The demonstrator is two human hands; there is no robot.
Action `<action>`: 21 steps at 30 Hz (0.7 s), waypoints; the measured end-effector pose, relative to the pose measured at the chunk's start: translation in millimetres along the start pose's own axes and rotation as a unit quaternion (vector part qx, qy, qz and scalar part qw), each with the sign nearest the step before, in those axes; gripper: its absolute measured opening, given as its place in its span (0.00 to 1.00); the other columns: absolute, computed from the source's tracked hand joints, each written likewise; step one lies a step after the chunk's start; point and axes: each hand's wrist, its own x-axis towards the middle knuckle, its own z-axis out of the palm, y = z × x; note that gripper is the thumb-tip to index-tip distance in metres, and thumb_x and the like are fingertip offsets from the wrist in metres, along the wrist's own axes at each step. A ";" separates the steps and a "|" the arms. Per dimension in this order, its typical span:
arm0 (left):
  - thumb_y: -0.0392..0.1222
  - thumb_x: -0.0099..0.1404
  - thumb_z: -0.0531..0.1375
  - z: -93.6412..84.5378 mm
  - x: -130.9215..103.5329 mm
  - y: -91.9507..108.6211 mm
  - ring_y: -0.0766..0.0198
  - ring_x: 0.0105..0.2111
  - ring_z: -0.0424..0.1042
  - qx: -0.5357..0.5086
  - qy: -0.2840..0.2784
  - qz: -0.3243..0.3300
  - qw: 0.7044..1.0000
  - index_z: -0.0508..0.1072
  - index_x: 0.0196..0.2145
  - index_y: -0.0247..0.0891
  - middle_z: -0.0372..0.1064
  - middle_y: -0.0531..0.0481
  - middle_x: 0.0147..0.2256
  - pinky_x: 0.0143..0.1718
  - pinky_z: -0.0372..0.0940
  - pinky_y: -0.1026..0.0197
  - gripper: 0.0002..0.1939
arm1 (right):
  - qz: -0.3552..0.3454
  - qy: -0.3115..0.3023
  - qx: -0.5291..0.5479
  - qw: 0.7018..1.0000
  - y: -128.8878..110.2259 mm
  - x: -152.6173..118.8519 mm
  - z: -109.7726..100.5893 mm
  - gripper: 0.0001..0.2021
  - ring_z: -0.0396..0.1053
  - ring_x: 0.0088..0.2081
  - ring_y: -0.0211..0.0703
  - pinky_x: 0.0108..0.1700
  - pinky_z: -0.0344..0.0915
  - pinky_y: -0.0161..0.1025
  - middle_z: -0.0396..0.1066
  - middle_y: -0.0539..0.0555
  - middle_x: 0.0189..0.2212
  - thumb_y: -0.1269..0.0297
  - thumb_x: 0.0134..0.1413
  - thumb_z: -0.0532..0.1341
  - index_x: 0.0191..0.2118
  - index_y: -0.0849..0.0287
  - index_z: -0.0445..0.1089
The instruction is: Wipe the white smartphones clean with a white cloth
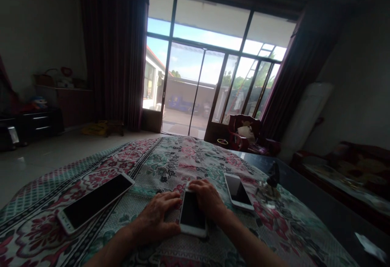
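Note:
A white-framed phone with a dark screen [193,211] lies on the flowered cloth [179,161] between my hands. My left hand [157,216] rests at its left edge, thumb and fingers apart, fingertips touching or close to the frame. Across the phone's upper right part lies my right hand [207,197], its fingers curled over the top edge and partly covering it. A larger phone [97,202] lies tilted on the cloth to the left. To the right, another white phone [238,192] lies face up, its screen dark.
Beyond the second phone stands a small dark figurine on a clear base [269,190]. A dark tabletop [317,202] shows at the right of the cloth. Farther back are a wooden armchair [243,133], a sofa [359,169] and glass doors [185,92].

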 end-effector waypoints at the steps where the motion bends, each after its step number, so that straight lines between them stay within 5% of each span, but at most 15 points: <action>1: 0.47 0.51 0.67 -0.7 0.4 0.6 0.47 0.59 0.60 -0.003 -0.001 -0.002 1.000 0.70 0.53 0.40 0.63 0.42 0.59 0.60 0.56 0.45 0.31 | 0.007 0.003 -0.004 1.000 1.9 5.7 1.4 0.18 0.66 0.47 0.43 0.52 0.59 0.38 0.74 0.51 0.46 0.75 0.57 0.51 0.44 0.53 0.75; 5: 0.46 0.51 0.67 -4.7 1.9 4.0 0.47 0.59 0.60 -0.012 -0.012 -0.005 1.000 0.70 0.53 0.38 0.62 0.40 0.59 0.60 0.56 0.46 0.32 | -0.009 0.008 0.011 1.000 -0.7 5.0 4.0 0.18 0.66 0.47 0.43 0.52 0.59 0.38 0.74 0.51 0.46 0.74 0.58 0.50 0.44 0.53 0.75; 14: 0.46 0.51 0.67 -2.3 -0.4 -2.7 0.48 0.60 0.59 -0.016 -0.014 0.007 1.000 0.68 0.55 0.40 0.62 0.42 0.60 0.60 0.55 0.47 0.33 | -0.112 -0.036 0.084 0.989 -29.4 -57.8 -1.3 0.19 0.65 0.44 0.41 0.49 0.61 0.37 0.73 0.48 0.45 0.76 0.53 0.52 0.45 0.50 0.73; 21: 0.46 0.53 0.66 -4.8 -0.8 1.8 0.47 0.61 0.57 -0.008 -0.032 -0.011 0.999 0.67 0.56 0.44 0.60 0.44 0.61 0.61 0.53 0.45 0.32 | -0.048 0.013 0.080 0.996 -7.8 -35.8 -3.1 0.21 0.65 0.48 0.43 0.54 0.60 0.41 0.72 0.51 0.47 0.77 0.51 0.51 0.46 0.54 0.73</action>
